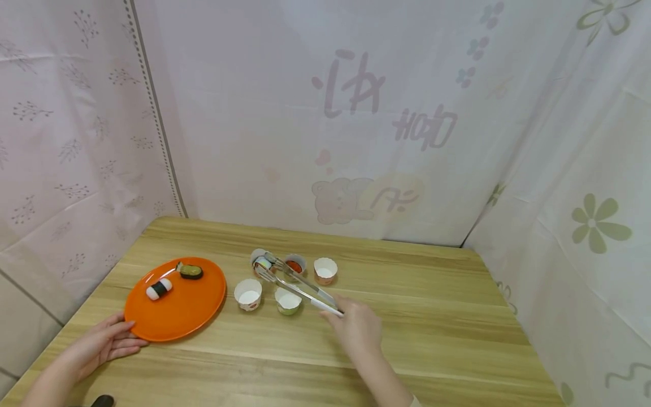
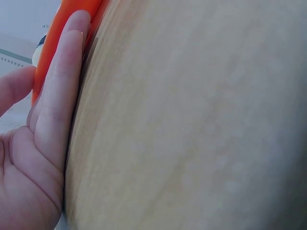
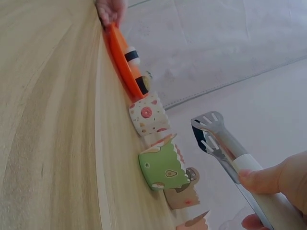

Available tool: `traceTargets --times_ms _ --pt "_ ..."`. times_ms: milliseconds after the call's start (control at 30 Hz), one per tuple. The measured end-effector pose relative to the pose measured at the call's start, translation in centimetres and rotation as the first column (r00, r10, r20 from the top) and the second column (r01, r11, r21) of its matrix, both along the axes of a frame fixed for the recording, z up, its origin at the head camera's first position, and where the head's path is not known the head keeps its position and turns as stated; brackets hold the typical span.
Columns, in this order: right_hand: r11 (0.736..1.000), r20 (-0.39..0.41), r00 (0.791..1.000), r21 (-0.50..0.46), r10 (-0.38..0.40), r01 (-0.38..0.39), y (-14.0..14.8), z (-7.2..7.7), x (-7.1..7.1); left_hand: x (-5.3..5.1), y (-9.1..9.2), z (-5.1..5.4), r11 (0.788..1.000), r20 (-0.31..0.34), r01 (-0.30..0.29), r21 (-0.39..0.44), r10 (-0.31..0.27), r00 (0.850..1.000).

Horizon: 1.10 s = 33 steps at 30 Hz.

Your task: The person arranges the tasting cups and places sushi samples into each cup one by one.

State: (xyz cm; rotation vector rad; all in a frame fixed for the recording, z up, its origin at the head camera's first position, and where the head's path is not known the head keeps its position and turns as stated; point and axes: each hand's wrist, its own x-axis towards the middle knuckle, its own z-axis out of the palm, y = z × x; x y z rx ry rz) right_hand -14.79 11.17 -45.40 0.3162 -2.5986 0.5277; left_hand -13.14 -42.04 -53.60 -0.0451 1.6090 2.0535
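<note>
My left hand (image 1: 104, 345) holds the near-left rim of a round orange plate (image 1: 175, 325), thumb at the rim and fingers underneath. On the plate lie a white rice piece with a black band (image 1: 160, 289) and a dark sushi piece with a greenish top (image 1: 191, 272). My right hand (image 1: 358, 328) grips the white handles of metal tongs (image 1: 325, 307). The tongs' slotted ends are spread above the back-left paper cup (image 1: 256, 257), which contains something pale and colourful. The back-middle cup (image 1: 304, 263) contains something orange-red.
In front stand a white patterned paper cup (image 1: 248, 305) and a green one (image 1: 289, 310). Another cup (image 1: 325, 277) is at the back right of the group. A dark rounded object (image 1: 103, 401) shows at the bottom edge. Printed curtains surround the wooden table (image 1: 432, 322).
</note>
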Motion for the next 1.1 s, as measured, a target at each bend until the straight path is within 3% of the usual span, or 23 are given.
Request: traceTargets --times_ms 700,1100 --pt "0.993 0.108 0.990 -0.060 -0.094 0.101 2.8 0.5 0.2 0.0 -0.1 -0.1 0.999 -0.008 0.005 0.032 -0.005 1.000" --pt "0.986 0.114 0.983 -0.072 -0.145 0.154 4.0 0.7 0.1 -0.1 -0.3 -0.4 1.000 -0.020 0.006 0.020 -0.006 1.000"
